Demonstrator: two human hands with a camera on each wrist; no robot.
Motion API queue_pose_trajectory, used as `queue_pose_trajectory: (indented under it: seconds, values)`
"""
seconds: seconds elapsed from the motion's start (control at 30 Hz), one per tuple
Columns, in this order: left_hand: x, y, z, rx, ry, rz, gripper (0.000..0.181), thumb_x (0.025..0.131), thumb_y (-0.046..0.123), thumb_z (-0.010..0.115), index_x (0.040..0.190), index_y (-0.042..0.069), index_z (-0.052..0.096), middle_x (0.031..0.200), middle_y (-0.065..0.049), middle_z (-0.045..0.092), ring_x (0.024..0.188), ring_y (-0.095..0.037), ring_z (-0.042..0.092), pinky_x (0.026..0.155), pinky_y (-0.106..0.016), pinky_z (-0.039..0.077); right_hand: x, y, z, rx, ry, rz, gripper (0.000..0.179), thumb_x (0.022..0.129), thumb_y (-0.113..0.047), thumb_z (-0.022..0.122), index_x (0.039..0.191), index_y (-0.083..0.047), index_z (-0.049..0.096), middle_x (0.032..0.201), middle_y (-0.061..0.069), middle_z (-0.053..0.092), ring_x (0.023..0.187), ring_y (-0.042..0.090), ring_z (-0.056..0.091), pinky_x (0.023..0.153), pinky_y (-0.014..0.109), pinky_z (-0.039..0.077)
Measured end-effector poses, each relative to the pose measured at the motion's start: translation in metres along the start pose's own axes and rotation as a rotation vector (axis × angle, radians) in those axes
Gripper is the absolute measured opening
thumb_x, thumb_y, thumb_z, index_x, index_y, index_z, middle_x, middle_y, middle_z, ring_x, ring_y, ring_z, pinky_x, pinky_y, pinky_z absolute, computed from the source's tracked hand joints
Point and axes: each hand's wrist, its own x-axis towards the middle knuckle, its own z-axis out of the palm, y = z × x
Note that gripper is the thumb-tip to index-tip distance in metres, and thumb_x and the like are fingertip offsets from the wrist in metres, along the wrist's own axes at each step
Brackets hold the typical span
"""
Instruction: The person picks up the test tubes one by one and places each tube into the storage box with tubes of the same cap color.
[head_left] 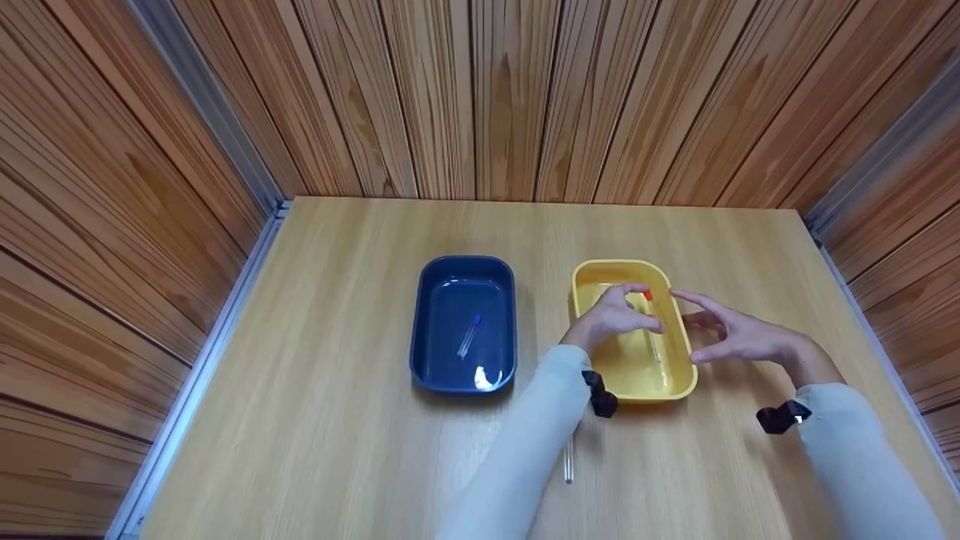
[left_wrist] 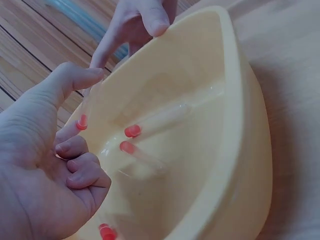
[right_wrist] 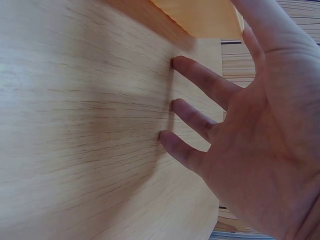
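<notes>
My left hand (head_left: 619,315) is over the yellow tray (head_left: 596,268), pinching a small clear test tube with a red cap (left_wrist: 82,121) lengthwise between thumb and forefinger. The other fingers curl into the palm in the left wrist view. More red-capped test tubes (left_wrist: 132,131) lie on the tray floor below. My right hand (head_left: 739,335) is at the tray's right side, thumb and forefinger at the rim. Its other fingers (right_wrist: 187,117) spread down toward the tabletop in the right wrist view.
Left of the yellow tray stands a blue tray (head_left: 415,330) with blue-capped clear tubes (head_left: 469,336) inside. A clear tube (head_left: 568,461) lies on the wooden table (head_left: 322,412) beside my left forearm, partly hidden by it. Wood-panelled walls (head_left: 510,97) enclose the table.
</notes>
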Motion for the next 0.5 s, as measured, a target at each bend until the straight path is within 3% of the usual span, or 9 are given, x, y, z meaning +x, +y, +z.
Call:
queue_pose_trajectory:
  seconds: [0.2,0.3,0.5]
  values:
    - [-0.0022,-0.0043,0.0061,-0.077,0.014,0.01,0.078,0.085,0.009,0.098,0.155,0.02,0.066,0.096,0.001,0.066,0.088,-0.013,0.058,0.089,-0.03,0.049,-0.0006,-0.0005,0.001,0.012,0.006,-0.013,0.11,0.1,-0.018,0.083,0.182,-0.022,0.009,0.181,0.038,0.026,0.165,0.068,0.025,0.122,0.093,0.029]
    - [-0.0031,-0.0056,0.007,-0.108,0.029,0.036,0.079,0.085,0.004,0.097,0.156,0.018,0.065,0.099,-0.003,0.068,0.086,-0.014,0.057,0.085,-0.029,0.047,-0.0007,-0.0004,0.0009,0.009,0.011,-0.015,0.111,0.1,-0.017,0.084,0.182,-0.022,0.01,0.181,0.038,0.026,0.165,0.069,0.025,0.121,0.094,0.028]
    - [-0.0021,-0.006,0.0099,-0.065,0.057,0.016,0.078,0.086,0.01,0.097,0.156,0.026,0.066,0.114,-0.005,0.073,0.092,-0.013,0.058,0.094,-0.03,0.05,-0.0014,-0.0004,0.0005,0.001,0.014,-0.003,0.111,0.1,-0.02,0.084,0.182,-0.024,0.01,0.184,0.035,0.021,0.166,0.068,0.026,0.12,0.096,0.025]
